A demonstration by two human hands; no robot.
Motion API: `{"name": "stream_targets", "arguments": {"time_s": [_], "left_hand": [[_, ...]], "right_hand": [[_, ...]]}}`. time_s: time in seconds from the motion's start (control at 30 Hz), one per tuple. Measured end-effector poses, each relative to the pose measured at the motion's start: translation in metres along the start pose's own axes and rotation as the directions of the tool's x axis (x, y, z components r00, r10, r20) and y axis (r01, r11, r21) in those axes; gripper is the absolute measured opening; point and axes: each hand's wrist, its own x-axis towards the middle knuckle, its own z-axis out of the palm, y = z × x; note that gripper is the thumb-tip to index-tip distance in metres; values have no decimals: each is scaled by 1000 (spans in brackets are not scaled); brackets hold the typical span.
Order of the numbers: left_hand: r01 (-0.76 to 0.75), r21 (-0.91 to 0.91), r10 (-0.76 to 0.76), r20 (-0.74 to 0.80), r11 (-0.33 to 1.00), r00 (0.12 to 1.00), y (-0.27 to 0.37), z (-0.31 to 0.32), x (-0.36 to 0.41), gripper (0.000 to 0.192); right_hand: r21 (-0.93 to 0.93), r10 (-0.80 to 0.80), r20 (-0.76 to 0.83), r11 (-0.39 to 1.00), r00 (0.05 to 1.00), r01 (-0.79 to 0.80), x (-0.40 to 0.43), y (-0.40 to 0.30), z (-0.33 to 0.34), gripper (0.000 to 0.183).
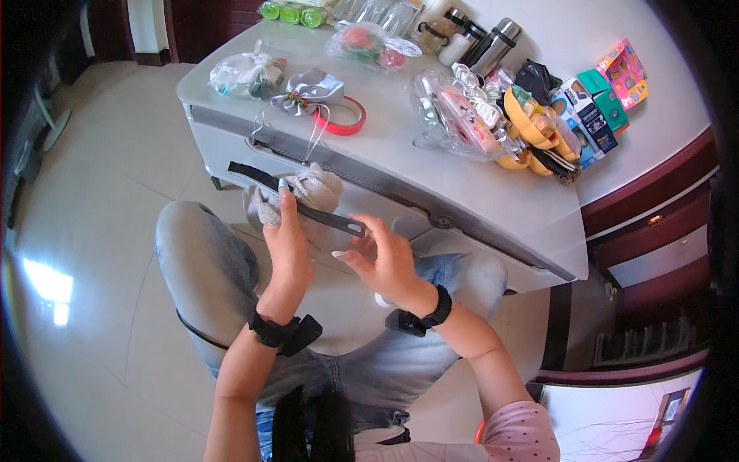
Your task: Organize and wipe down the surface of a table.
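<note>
My left hand grips a bundle of beige-grey knitted fabric. Its thumb presses a long, flat black tool against the bundle; the tool is slightly curved and has a slot in its right end, but its exact kind is unclear. My right hand is beside that slotted end with thumb and fingers apart. Whether its fingertips touch the tool cannot be made out. The left hand's fingers are mostly hidden behind the fabric. Both hands are above my lap, in front of a white cabinet.
On the white cabinet top lie a grey drawstring pouch, a red tape roll and a knotted plastic bag. A steel thermos, a pink case and yellow snack bowls stand farther back. My jean-clad knees flank the hands.
</note>
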Motion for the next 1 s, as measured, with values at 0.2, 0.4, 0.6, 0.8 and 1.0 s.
{"name": "stream_targets", "arguments": {"time_s": [0.2, 0.4, 0.6, 0.8, 1.0], "left_hand": [[-27, 101, 30, -26, 995, 999, -8, -1, 1, 36], [172, -112, -163, 79, 979, 983, -11, 2, -9, 42], [-57, 222, -15, 311, 973, 950, -32, 7, -26, 40], [-69, 289, 17, 180, 955, 983, -23, 2, -12, 34], [-98, 66, 99, -15, 993, 995, 12, -4, 5, 42]], "right_hand": [[-548, -397, -26, 773, 918, 319, 10, 8, -11, 30], [-389, -197, -77, 908, 977, 152, 5, 15, -15, 15], [-35, 169, -74, 984, 983, -172, 7, 16, -12, 24], [98, 287, 15, 953, 958, -288, 12, 28, -22, 35], [78, 202, 166, 973, 965, -217, 21, 18, -44, 36]]}}
